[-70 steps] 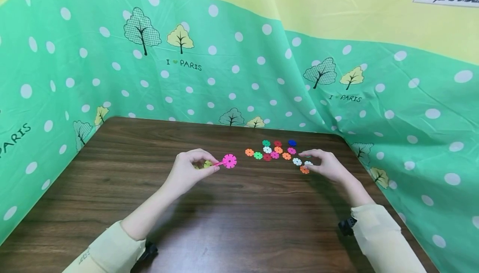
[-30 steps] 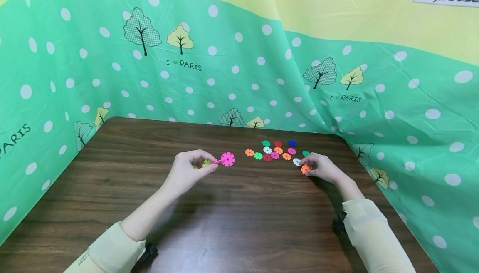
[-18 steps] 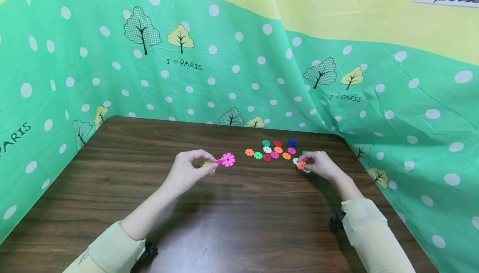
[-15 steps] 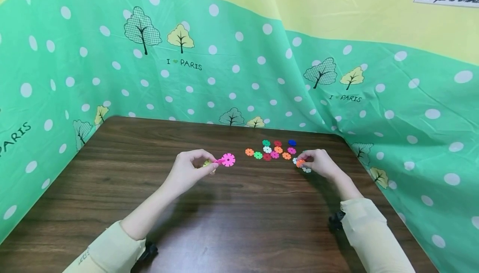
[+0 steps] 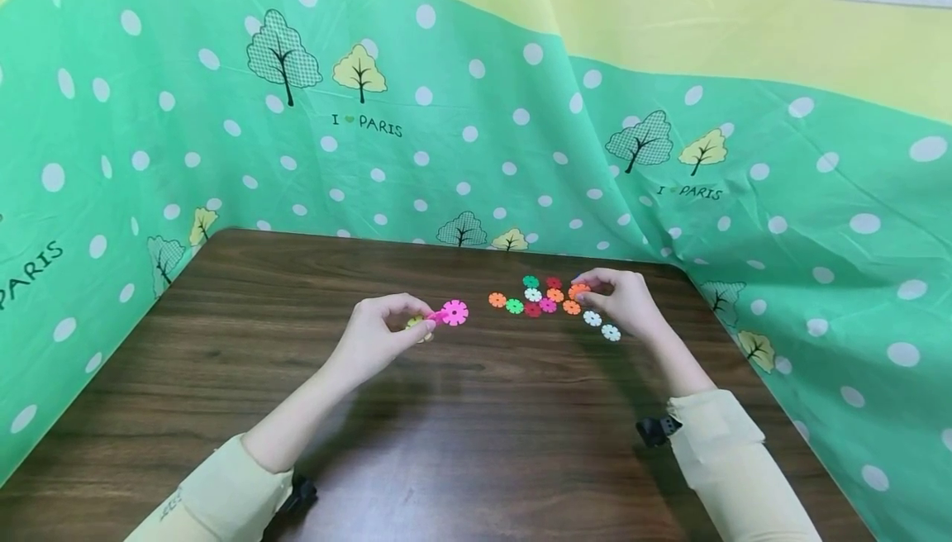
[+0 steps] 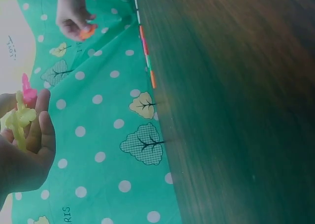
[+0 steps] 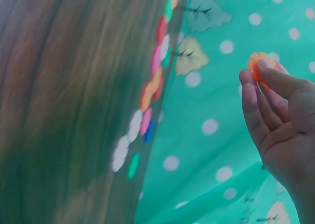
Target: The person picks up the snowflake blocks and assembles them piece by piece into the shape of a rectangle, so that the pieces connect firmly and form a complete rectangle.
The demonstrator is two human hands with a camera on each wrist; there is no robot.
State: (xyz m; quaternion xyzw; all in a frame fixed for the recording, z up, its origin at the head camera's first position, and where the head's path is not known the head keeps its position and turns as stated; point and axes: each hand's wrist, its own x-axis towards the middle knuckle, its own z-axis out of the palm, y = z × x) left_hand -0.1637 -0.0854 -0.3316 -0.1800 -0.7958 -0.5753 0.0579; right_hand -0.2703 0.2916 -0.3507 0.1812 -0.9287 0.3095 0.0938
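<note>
My left hand (image 5: pixel 375 334) pinches a small joined cluster of notched plastic snowflake discs between thumb and fingers, above the table. A pink disc (image 5: pixel 455 312) faces forward at its right end. Yellow discs (image 6: pixel 20 116) sit nearer the palm, partly covered by the fingers. My right hand (image 5: pixel 626 301) holds one orange snowflake disc (image 7: pixel 257 64) by thumb and fingertips, raised over the right side of the loose discs. Below that hand lie two white discs (image 5: pixel 611 333). The hand hides the blue disc almost wholly in the head view.
Several loose discs in green, red, white, orange and pink lie flat around a pink disc (image 5: pixel 548 305) on the dark wooden table (image 5: pixel 446 435), toward its back right. A green polka-dot cloth (image 5: pixel 416 158) hangs behind and beside the table. Each forearm wears a black wrist device (image 5: pixel 654 431).
My right hand picked the orange disc up from the right end of the group and carried it up and to the left. The left hand stays nearly still with its cluster.
</note>
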